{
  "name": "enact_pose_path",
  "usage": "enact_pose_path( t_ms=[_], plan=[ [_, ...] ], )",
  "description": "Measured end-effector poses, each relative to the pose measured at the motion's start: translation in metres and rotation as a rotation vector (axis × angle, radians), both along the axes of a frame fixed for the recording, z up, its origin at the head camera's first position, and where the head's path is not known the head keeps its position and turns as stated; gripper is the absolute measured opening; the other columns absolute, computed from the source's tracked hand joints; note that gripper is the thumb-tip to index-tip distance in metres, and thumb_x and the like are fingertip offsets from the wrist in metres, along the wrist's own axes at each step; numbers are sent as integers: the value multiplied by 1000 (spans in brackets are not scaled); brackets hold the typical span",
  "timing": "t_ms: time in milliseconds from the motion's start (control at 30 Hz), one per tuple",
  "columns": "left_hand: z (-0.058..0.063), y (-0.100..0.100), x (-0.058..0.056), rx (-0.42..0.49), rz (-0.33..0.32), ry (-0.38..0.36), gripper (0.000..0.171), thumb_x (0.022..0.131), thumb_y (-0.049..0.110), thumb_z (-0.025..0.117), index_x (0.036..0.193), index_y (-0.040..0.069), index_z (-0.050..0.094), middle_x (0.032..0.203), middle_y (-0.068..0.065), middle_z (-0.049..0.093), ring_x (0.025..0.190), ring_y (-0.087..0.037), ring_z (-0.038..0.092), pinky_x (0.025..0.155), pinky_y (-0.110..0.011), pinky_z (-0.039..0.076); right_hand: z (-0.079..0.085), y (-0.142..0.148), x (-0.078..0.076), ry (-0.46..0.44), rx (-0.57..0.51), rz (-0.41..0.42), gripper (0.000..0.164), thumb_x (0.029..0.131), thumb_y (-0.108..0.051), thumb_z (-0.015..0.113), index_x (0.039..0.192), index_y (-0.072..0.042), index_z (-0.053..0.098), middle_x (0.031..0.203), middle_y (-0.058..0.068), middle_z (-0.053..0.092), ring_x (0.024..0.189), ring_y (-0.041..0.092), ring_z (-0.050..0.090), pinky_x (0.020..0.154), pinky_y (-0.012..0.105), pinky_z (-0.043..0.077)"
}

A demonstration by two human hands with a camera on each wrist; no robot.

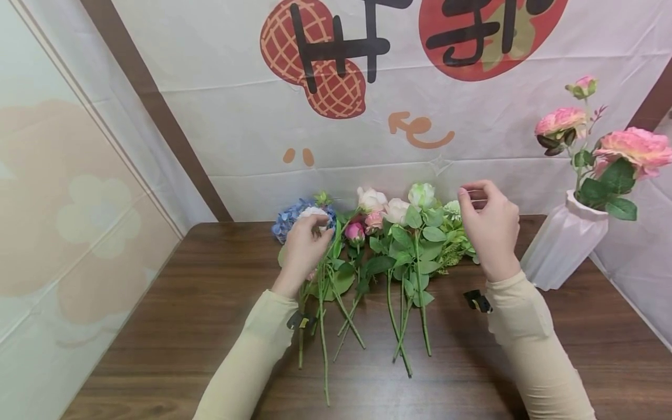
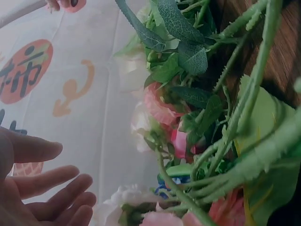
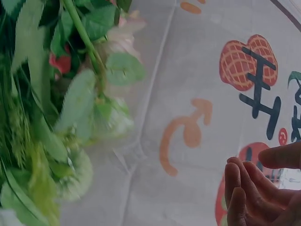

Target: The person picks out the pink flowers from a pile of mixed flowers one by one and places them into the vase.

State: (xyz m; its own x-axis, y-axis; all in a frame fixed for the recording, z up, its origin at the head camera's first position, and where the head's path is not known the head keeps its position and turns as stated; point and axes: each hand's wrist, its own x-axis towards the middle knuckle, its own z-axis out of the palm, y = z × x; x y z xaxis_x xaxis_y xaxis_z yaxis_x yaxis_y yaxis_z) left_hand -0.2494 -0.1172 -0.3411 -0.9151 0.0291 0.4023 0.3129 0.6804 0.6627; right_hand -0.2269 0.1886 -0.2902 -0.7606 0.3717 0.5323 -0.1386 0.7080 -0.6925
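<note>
- The loose flowers (image 1: 403, 255) lie on the table (image 1: 210, 326), heads far, stems pointing near.
- The left hand (image 1: 306, 244) is over their left end, by the blue flower (image 1: 286, 222), its fingers loose and holding nothing.
- The right hand (image 1: 490, 227), loosely bent and holding nothing, is nearer the white vase (image 1: 564, 245) on the right.

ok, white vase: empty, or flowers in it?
Not empty: the white vase holds pink flowers; their green leaves hang over its rim. Water inside: cannot tell.
</note>
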Motion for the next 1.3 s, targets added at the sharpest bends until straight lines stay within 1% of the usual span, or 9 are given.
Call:
enact_pose_path(
  t_ms=[133, 433, 567, 733, 867, 1000, 1167, 1233, 1300],
  plan=[
    [-1, 6, -2, -15, -9, -41, 27, 89, 17, 64, 113, 6, 66, 105, -12, 67, 79, -23, 57, 69, -34, 46, -8, -5, -4, -19, 9, 24, 30, 93, -40, 53, 106, -18, 68, 99, 4, 73, 83, 22, 70, 65, 45, 49],
    [-6, 15, -9, -111, -4, -85, 27, 89, 22, 65, 112, 8, 67, 108, -9, 69, 96, -27, 62, 84, -44, 47, -20, -11, -8, -121, 86, 80, 35, 94, -43, 51, 110, -16, 66, 102, 7, 72, 75, 25, 67, 53, 39, 47],
    [-7, 22, -13, -103, -54, -103, 23, 89, 18, 65, 108, 5, 68, 105, -13, 69, 98, -30, 63, 82, -41, 50, -24, -12, -10, -141, 103, 91, 31, 94, -39, 52, 109, -16, 66, 101, 8, 72, 78, 25, 67, 53, 39, 48],
    [-5, 32, -19, -177, -96, -155, 20, 91, 18, 62, 102, 4, 70, 97, -10, 70, 89, -25, 64, 78, -38, 52, -26, -13, -11, -152, 120, 89, 28, 94, -38, 52, 105, -17, 67, 99, 5, 73, 74, 24, 66, 51, 35, 45],
    [-5, 40, -27, -291, -88, -206, 18, 91, 20, 61, 97, 6, 71, 94, -8, 71, 82, -21, 65, 76, -36, 53, -27, -14, -11, -148, 129, 99, 26, 94, -37, 53, 103, -17, 67, 97, 5, 73, 72, 22, 65, 49, 33, 44],
    [-6, 46, -38, -369, -74, -248, 17, 91, 21, 61, 81, 10, 70, 76, -3, 67, 66, -17, 59, 66, -32, 50, -28, -14, -11, -159, 136, 102, 25, 94, -37, 53, 104, -18, 67, 98, 4, 73, 71, 22, 65, 49, 33, 44],
    [-9, 52, -50, -434, -67, -305, 38, 91, 24, 61, 56, 15, 47, 49, 3, 40, 45, -13, 39, 48, -26, 34, -29, -14, -12, -163, 139, 97, 26, 94, -38, 52, 105, -19, 67, 98, 4, 73, 73, 22, 66, 51, 35, 45],
    [-10, 54, -53, -466, -57, -319, 42, 91, 22, 60, 54, 16, 39, 47, 3, 34, 43, -13, 35, 45, -26, 30, -30, -15, -12, -156, 145, 99, 26, 94, -37, 52, 104, -18, 67, 97, 4, 73, 74, 23, 67, 53, 37, 46],
    [-10, 57, -55, -505, -37, -340, 42, 90, 21, 59, 55, 15, 37, 49, 2, 34, 45, -15, 36, 44, -28, 29, -30, -17, -12, -148, 148, 109, 26, 94, -37, 53, 104, -17, 67, 95, 5, 73, 74, 23, 67, 53, 37, 46]
  ],
)
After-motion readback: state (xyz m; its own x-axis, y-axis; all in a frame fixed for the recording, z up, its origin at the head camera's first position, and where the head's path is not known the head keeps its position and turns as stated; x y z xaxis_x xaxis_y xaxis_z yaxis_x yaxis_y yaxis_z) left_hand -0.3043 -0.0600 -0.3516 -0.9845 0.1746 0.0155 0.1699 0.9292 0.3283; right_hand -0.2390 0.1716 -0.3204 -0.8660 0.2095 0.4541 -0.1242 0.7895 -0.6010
